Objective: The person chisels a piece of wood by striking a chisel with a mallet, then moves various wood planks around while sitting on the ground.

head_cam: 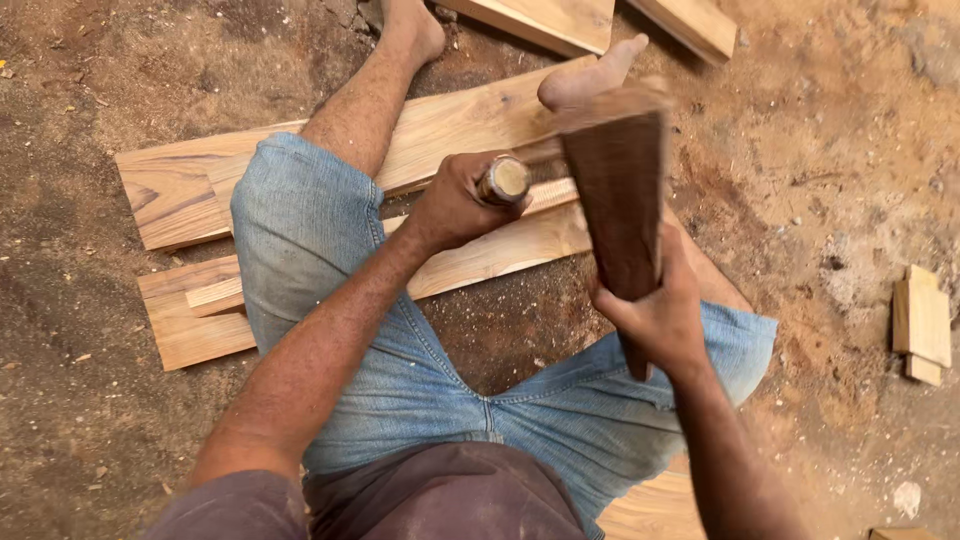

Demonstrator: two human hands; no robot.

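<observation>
Bare earth floor (pixel 120 440), reddish-brown, strewn with sawdust and chips. Directly on it: two long pale planks (pixel 470 120) side by side at centre, a narrower strip (pixel 215 297) resting on the nearer one. Two further boards (pixel 540 20) at the top edge. Small stacked offcuts (pixel 922 325) at right, well apart.

- Your mallet (pixel 618 205) is dark brown.
- The chisel handle (pixel 503 180) is pale yellow-brown.
- The planks (pixel 180 190) are light tan with darker grain.
- Your shorts (pixel 310 240) are faded blue.
- The ground (pixel 840 150) is reddish-brown.
</observation>
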